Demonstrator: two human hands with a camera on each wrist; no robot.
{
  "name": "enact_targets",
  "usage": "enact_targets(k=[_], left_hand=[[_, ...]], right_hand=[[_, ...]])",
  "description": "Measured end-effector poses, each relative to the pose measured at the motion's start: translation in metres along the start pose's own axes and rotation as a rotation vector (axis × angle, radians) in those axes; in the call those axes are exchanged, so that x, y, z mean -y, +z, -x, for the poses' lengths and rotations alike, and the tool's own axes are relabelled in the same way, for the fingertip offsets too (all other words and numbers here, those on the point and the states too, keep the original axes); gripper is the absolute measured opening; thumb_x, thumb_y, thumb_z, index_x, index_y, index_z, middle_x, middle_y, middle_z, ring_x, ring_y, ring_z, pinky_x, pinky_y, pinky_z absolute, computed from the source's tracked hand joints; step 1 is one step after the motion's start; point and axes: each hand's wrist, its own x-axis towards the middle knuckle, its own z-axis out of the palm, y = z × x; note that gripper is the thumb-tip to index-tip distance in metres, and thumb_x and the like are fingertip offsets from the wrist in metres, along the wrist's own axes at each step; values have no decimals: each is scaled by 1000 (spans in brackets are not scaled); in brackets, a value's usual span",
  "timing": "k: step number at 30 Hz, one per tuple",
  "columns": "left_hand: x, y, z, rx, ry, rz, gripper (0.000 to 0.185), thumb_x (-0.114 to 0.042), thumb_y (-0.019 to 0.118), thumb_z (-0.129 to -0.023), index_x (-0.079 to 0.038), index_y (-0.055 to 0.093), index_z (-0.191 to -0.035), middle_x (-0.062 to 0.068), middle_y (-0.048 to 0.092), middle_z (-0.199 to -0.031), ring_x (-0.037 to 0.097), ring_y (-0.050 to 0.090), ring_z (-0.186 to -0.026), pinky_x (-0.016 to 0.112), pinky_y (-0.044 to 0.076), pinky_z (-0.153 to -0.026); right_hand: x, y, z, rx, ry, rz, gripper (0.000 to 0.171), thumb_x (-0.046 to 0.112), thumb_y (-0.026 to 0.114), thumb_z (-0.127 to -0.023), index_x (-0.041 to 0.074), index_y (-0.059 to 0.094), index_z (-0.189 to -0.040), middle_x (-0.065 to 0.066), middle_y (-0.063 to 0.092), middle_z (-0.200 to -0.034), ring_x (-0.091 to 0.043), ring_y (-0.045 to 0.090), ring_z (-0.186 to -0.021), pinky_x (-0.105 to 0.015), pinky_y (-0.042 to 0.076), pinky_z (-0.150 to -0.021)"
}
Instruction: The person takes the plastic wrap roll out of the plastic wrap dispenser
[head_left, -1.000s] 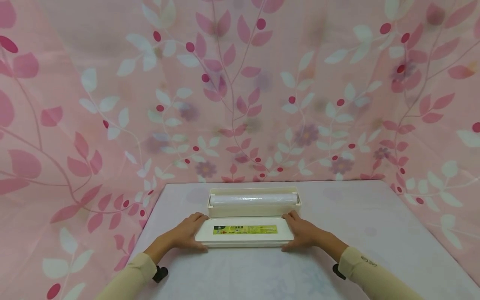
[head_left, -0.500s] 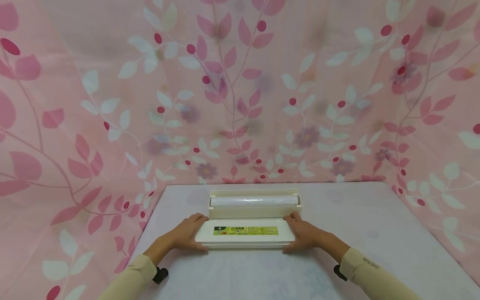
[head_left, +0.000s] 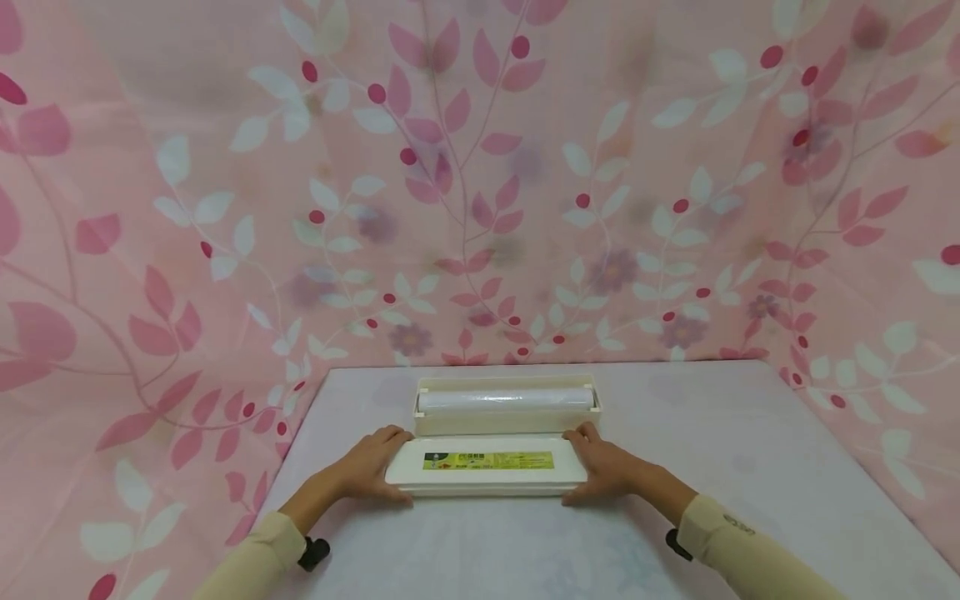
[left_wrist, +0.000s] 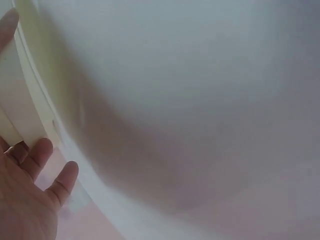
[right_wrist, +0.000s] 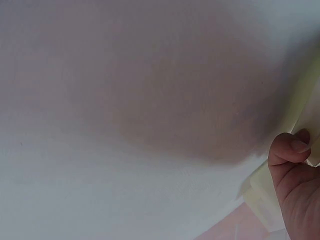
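Both hands grip the white lid from its two ends. The left hand has the lid's left end between thumb and fingers, the thumb at the near long edge and the fingers spread towards the far one. The right hand pinches the right end in the same way. The left wrist view shows some fingers set apart from each other at the lid's border; in the right wrist view the thumb bends at the lid, the other fingers mostly out of sight.

The lid lies level, top up, its long sides roughly parallel to the far edge of the table. A yellow-green label with print too small to read runs along its top. Whether its underside touches the table cannot be told.

Just beyond the lid, near the table's far edge and a little closer to the far left corner than the far right, stands the open box. A shiny whitish roll lies lengthwise inside it.

Beige sleeves cover both forearms, with a black device at each wrist. A pink curtain with leaves, berries and flowers hangs behind the table.
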Motion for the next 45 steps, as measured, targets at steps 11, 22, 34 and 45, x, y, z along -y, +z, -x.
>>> enact_targets(k=[11, 22, 34, 45], left_hand=[[1, 7, -3, 71, -61, 5, 106, -75, 78, -60, -15, 45, -141, 2, 48, -135, 20, 45, -121, 53, 37, -103], [2, 5, -6, 76, -72, -29, 109, -71, 83, -58, -13, 43, -142, 3, 48, -133, 22, 44, -123, 55, 34, -103], [15, -1, 6, 48, 3, 167, 103, -55, 89, -63, -10, 45, -145, 11, 50, -145, 35, 46, -133, 65, 35, -102], [13, -1, 9, 69, -19, 213, 97, -54, 86, -68, -16, 45, -147, 9, 47, -150, 36, 42, -139, 66, 32, -109]], right_hand=[[-1, 2, 0, -29, -34, 43, 110, 67, 84, -61, 11, 38, -144, -4, 37, -130, -16, 50, -99, -35, 49, -85], [-3, 6, -3, -59, -78, 17, 112, 65, 84, -62, 6, 37, -145, -9, 36, -134, -18, 51, -103, -39, 48, -91], [-10, 5, -1, -76, -111, -14, 104, 63, 80, -70, 9, 35, -148, -12, 36, -143, -25, 51, -114, -48, 47, -99], [-14, 5, 6, -105, -161, -47, 98, 58, 80, -74, 5, 39, -146, -12, 41, -140, -24, 49, -118, -50, 46, -100]])
